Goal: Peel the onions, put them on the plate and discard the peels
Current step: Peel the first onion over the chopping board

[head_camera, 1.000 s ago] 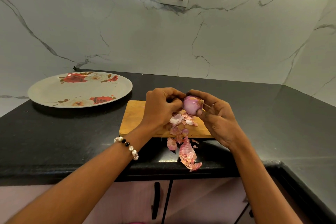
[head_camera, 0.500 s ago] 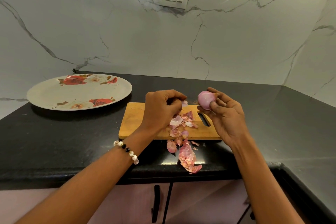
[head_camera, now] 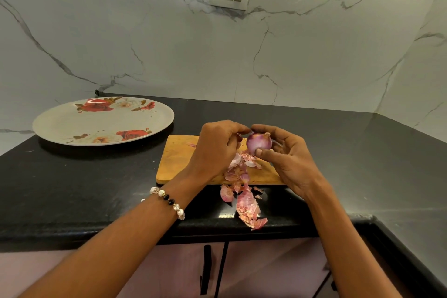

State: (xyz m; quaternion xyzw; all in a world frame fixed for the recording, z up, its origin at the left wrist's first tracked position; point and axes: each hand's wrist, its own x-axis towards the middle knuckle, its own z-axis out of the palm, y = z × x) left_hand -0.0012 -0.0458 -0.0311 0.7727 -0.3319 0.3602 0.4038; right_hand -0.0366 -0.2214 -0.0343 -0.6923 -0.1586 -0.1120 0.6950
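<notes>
Onion [head_camera: 259,143] gripped by right fingers [head_camera: 259,151]; left fingers [head_camera: 238,131] pinch its peel [head_camera: 239,135].

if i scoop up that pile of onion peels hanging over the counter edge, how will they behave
The onion peels look thin and papery, so probably very light and floppy. They lie as loose, curled flakes, so some would likely slip out and scatter. Those at the countertop edge might fall if nudged.

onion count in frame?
1. The onion is held in the right hand above the board, with the left hand pinching at its skin. The plate holds none. Others could be out of view.
</notes>
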